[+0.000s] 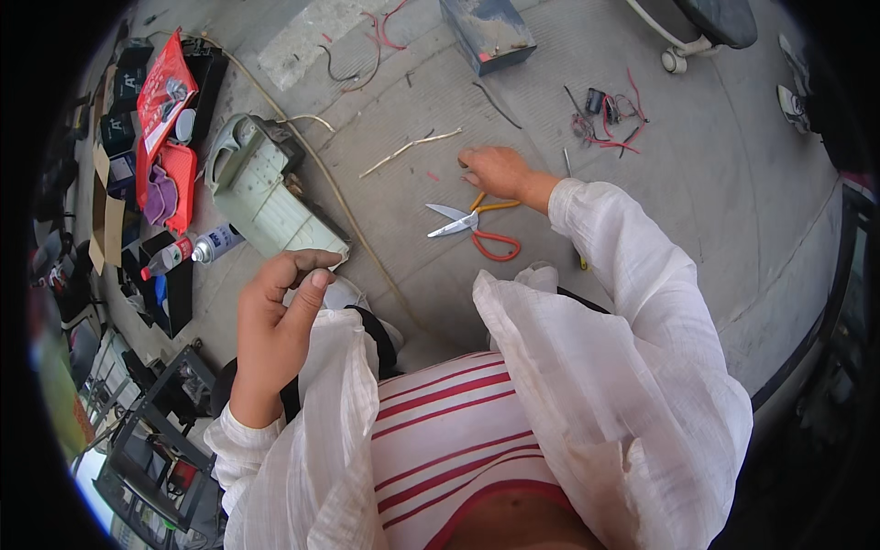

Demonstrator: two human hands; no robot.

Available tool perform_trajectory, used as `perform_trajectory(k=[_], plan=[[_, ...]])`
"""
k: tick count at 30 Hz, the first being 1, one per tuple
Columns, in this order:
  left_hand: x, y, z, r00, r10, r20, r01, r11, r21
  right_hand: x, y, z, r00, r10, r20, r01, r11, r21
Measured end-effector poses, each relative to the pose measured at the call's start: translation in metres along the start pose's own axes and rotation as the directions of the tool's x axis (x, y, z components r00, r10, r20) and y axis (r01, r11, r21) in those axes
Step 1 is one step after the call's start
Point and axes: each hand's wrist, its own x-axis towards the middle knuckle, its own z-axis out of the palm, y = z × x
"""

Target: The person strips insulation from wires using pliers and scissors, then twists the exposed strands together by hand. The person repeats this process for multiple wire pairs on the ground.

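Note:
My left hand (pixel 283 310) is over my lap, beside the near corner of a pale green plastic casing (pixel 272 203). Its fingers are bent, with a small gap between thumb and forefinger and nothing visible in it. Further forward, my right hand (pixel 506 174) reaches low over the floor, fingers loosely curled and apart, with nothing seen in them. Just below it lie scissors (pixel 473 221) with orange and red handles, blades spread and pointing left. A pale stripped wire (pixel 410 151) lies left of my right fingertips, apart from them.
Black and red wire scraps (pixel 609 121) lie at right, near a screwdriver (pixel 567 163). A dusty box (pixel 489 35) and chair caster (pixel 675 60) are at the back. A long tan cable (pixel 323 165) crosses the floor. At left are a spray can (pixel 216 243), bottle (pixel 168 258) and red tray (pixel 181 183).

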Motion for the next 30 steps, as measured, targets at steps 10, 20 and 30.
perform_trajectory(k=[10,20,30], plan=[[-0.008,0.011,-0.01,1.0,0.024,0.004,-0.025,0.994,0.109,0.064,-0.029,0.062,0.997,-0.037,0.066,0.047,0.988,-0.15],[-0.012,0.007,-0.023,0.999,0.041,0.002,-0.041,0.99,0.132,0.045,0.053,-0.005,0.706,0.577,-0.41,-0.571,0.807,0.152],[0.005,-0.007,-0.019,0.988,0.15,-0.042,-0.134,0.954,0.268,0.05,-0.024,-0.064,0.963,0.21,0.167,-0.195,0.122,0.973]])
